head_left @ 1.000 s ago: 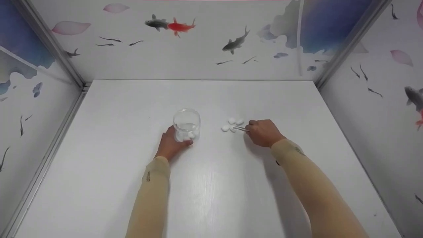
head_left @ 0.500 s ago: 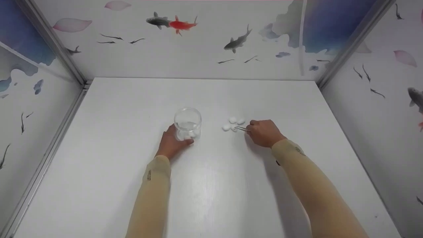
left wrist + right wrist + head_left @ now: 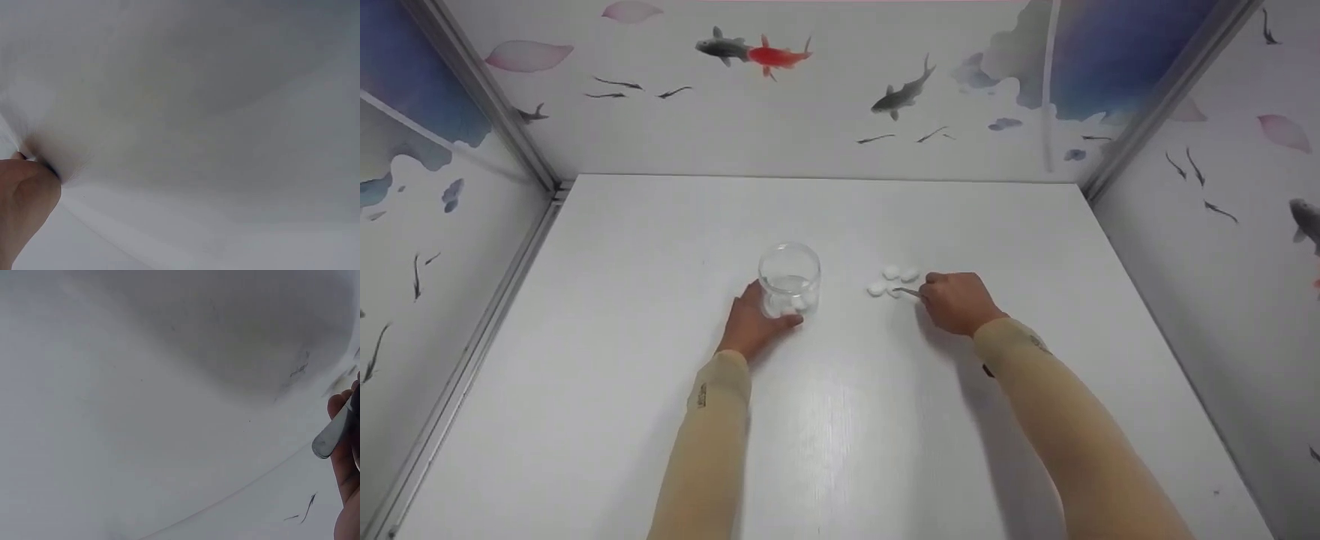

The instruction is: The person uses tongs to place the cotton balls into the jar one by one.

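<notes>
A clear jar [image 3: 813, 289] stands upright on the white table with a few white cotton balls [image 3: 799, 303] at its bottom. My left hand [image 3: 754, 326] grips its lower side, thumb toward the front; only part of the thumb [image 3: 28, 197] shows in the left wrist view. To the right, my right hand [image 3: 961, 301] pinches metal tweezers [image 3: 911, 292], whose tips meet the nearest cotton ball [image 3: 893, 292] of a small group. Other cotton balls [image 3: 891, 272] lie just behind it. The tweezers' rounded back end [image 3: 328, 440] shows in the right wrist view.
The white tabletop [image 3: 825, 450] carries the jar and the loose cotton balls. Printed panels with fish enclose it: a back wall [image 3: 810, 142], a left wall [image 3: 472, 247] and a right wall [image 3: 1207, 262].
The tweezers' tips have drawn closer together at the nearest cotton ball. Both hands stay nearly in place; the whole head view has shifted slightly.
</notes>
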`<state>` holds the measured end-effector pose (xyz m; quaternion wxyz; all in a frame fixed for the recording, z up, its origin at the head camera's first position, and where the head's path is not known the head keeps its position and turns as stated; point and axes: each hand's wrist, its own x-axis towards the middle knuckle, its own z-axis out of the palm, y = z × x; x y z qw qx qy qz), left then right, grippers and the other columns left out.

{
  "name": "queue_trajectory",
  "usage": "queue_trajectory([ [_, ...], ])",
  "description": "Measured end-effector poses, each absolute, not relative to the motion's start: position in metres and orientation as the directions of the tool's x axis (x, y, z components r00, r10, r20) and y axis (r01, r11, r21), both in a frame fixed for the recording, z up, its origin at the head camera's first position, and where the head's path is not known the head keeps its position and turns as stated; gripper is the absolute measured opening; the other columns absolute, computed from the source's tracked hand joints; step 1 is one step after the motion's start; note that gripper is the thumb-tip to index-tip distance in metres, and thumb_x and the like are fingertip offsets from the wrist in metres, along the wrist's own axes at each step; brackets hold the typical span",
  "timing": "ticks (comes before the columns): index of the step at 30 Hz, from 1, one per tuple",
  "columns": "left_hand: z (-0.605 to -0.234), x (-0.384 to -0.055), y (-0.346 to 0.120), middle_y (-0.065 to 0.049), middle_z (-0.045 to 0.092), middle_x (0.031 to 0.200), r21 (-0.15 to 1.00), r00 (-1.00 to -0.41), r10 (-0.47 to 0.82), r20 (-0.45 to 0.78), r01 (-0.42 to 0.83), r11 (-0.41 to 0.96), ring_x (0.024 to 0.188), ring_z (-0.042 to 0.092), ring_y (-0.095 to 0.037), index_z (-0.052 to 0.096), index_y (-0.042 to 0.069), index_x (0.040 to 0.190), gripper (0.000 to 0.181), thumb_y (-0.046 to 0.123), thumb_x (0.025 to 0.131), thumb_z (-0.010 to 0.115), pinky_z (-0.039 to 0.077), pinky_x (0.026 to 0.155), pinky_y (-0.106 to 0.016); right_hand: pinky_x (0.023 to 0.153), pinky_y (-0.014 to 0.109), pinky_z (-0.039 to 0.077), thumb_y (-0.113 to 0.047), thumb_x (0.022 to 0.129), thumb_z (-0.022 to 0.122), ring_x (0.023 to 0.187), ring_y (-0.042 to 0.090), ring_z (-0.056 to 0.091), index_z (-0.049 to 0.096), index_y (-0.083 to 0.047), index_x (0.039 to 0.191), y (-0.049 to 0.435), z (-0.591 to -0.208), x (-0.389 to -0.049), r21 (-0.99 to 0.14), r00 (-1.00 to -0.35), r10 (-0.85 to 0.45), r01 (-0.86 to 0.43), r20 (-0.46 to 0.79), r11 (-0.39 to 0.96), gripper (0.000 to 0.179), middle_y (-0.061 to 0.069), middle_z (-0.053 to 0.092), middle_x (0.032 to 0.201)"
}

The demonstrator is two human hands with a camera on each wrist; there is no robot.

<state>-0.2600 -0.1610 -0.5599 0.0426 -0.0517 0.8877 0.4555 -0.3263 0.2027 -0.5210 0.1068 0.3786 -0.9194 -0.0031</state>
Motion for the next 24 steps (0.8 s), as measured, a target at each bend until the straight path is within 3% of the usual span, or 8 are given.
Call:
queue_trajectory([
  [9, -0.560, -0.260, -0.163, -0.011, 0.037, 0.157, 0.808, -0.994, -0.044, -0.103, -0.109, 0.580, 0.147, 0.025, -0.026, 0.029, 0.007, 0.156, 0.102, 0.043, 0.078, 0.085, -0.002, 0.123, -0.037, 0.050, 0.036, 0.057, -0.005, 0.090, 0.066, 0.057, 0.019, 0.062, 0.075, -0.005, 0.083, 0.208, -0.516, -0.326, 0.099, -0.644, -0.715, -0.720, 0.271, 0.687, 0.012, 0.006, 0.065, 0.075],
  [24, -0.561, -0.261, -0.163, -0.011, 0.036, 0.157, 0.812, -0.995, -0.042, -0.093, -0.100, 0.575, 0.148, 0.024, -0.026, 0.028, 0.008, 0.156, 0.103, 0.043, 0.078, 0.085, -0.003, 0.123, -0.038, 0.051, 0.036, 0.058, -0.006, 0.092, 0.066, 0.058, 0.019, 0.062, 0.077, -0.004, 0.087, 0.206, -0.494, -0.323, 0.074, -0.641, -0.703, -0.721, 0.307, 0.689, 0.013, 0.007, 0.066, 0.076],
])
